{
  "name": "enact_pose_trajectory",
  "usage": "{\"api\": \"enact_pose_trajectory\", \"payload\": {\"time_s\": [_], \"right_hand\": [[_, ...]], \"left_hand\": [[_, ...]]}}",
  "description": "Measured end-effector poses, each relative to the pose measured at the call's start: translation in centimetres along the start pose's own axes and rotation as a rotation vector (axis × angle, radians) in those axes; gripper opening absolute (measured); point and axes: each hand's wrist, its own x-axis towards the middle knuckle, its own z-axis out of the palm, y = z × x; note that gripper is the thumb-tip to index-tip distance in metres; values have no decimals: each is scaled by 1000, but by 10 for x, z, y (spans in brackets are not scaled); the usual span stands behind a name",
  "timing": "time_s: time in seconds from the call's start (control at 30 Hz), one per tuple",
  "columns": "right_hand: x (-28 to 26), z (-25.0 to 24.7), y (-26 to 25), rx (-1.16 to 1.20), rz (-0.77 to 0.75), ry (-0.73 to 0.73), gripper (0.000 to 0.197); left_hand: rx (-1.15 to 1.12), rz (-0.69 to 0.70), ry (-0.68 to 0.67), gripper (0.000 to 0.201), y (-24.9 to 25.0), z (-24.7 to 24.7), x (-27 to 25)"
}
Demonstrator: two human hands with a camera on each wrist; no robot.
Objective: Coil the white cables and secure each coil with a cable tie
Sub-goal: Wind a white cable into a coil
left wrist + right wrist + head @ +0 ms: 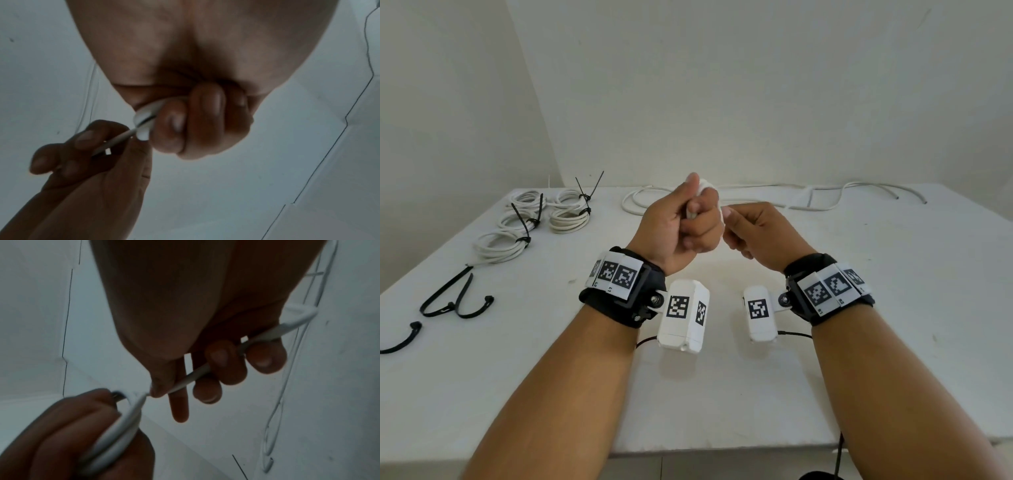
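My left hand [688, 219] is raised above the table in a fist that grips small loops of the white cable [144, 120]. Right beside it, my right hand [743, 228] pinches the strand leading out of that fist; in the right wrist view the strand [205, 371] runs between its curled fingers to the loops in the left hand [123, 423]. The remaining length of the cable [822, 202] lies loose along the table's back edge. How many loops sit inside the fist is hidden.
Several white coils [500, 246], bound with black cable ties, lie at the back left of the white table [893, 308]. Loose black cable ties [453, 303] lie at the left edge, and another tie [404, 339] is nearer the corner. Walls stand close behind and to the left.
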Motion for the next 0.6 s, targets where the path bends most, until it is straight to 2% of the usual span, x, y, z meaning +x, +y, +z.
{"api": "enact_pose_trajectory", "payload": {"time_s": [0.17,0.3,0.4,0.5,0.6], "right_hand": [[-1,9,-8,-185,74,-165,47],[-2,12,-7,-254,93,-206,22],[-1,13,-7,-327,94,-214,25],[-2,13,-9,-372,69,-222,23],[-4,13,-10,-403,39,-231,19]], "left_hand": [[-124,183,324,46,-1,0,8],[84,244,573,41,-1,-11,10],[303,221,681,40,-5,-19,10],[612,176,764,39,-8,-27,8],[932,-26,768,41,-12,-29,5]]}}
